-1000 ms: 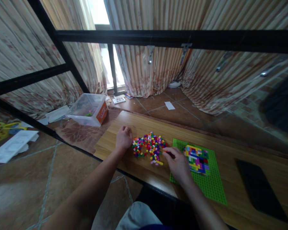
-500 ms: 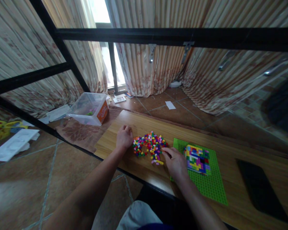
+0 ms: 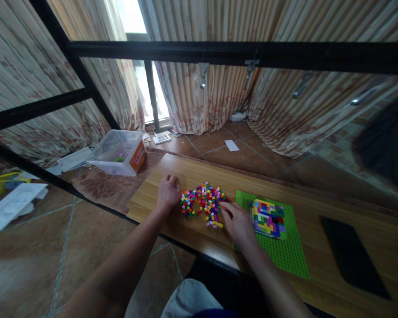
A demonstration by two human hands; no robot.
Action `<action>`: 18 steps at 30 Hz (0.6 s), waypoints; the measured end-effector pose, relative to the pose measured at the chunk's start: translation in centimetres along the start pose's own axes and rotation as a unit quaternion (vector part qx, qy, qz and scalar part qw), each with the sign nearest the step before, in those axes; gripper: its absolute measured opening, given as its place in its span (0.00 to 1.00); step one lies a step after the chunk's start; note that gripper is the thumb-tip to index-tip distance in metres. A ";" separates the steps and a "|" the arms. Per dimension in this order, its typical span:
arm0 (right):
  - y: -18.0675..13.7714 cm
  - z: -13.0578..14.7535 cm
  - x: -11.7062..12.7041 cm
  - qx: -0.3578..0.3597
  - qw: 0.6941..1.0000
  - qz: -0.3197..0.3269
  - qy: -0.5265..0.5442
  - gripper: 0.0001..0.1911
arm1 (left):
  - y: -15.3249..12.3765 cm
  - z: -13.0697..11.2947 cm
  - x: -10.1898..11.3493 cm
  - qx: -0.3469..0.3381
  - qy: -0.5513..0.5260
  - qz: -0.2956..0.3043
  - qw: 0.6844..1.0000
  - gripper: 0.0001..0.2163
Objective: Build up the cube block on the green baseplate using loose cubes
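Note:
A heap of small coloured bricks [image 3: 204,202] lies on the wooden table [image 3: 192,170]. My left hand [image 3: 168,192] rests curled on the table at the heap's left edge, fingers closed. My right hand [image 3: 238,221] lies at the heap's right edge, its fingertips pinched together among the bricks; whether they hold a brick is hidden. To the right of that hand is a green baseplate [image 3: 285,254] with a patch of mixed-colour bricks [image 3: 268,218] built on it.
A flat black object [image 3: 350,255] lies on the table at the right. On the floor at the left stand a clear plastic box with an orange label [image 3: 119,152] and some white papers [image 3: 13,204]. A black metal frame [image 3: 219,51] crosses in front of the curtains.
My right hand has moved left from the baseplate's edge to the right side of the brick heap. The left hand has stayed put. The view has shifted slightly.

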State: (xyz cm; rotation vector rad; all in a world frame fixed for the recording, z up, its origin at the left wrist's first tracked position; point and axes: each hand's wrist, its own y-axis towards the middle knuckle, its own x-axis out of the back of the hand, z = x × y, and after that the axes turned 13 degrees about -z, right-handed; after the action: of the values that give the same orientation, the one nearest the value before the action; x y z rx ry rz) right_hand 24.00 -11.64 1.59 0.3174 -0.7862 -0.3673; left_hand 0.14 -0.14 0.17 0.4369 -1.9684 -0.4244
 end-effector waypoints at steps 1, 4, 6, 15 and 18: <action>0.1 0.1 0.0 -0.002 1.000 0.004 0.006 0.16 | 0.0 0.0 0.0 0.000 0.000 0.000 1.000 0.10; 0.2 0.3 0.0 -0.018 0.999 0.012 0.032 0.16 | 0.0 0.0 -0.1 -0.001 -0.001 0.000 1.000 0.10; 0.1 0.3 0.1 -0.044 0.998 0.005 0.051 0.16 | 0.0 0.0 -0.1 -0.002 0.000 -0.003 1.000 0.10; -2.1 1.2 3.4 -0.254 0.940 -0.036 0.226 0.14 | 0.0 0.1 -0.2 -0.004 -0.005 -0.013 1.000 0.11; -2.5 1.2 5.1 -0.258 0.934 -0.058 0.239 0.15 | 0.0 0.1 -0.2 -0.005 -0.009 -0.014 1.000 0.11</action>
State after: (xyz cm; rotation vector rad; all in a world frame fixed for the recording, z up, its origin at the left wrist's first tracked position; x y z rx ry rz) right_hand 25.91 -16.25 4.51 -0.0473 -0.1736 -0.5661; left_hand 0.07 0.00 0.00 0.4562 -1.9781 -0.4569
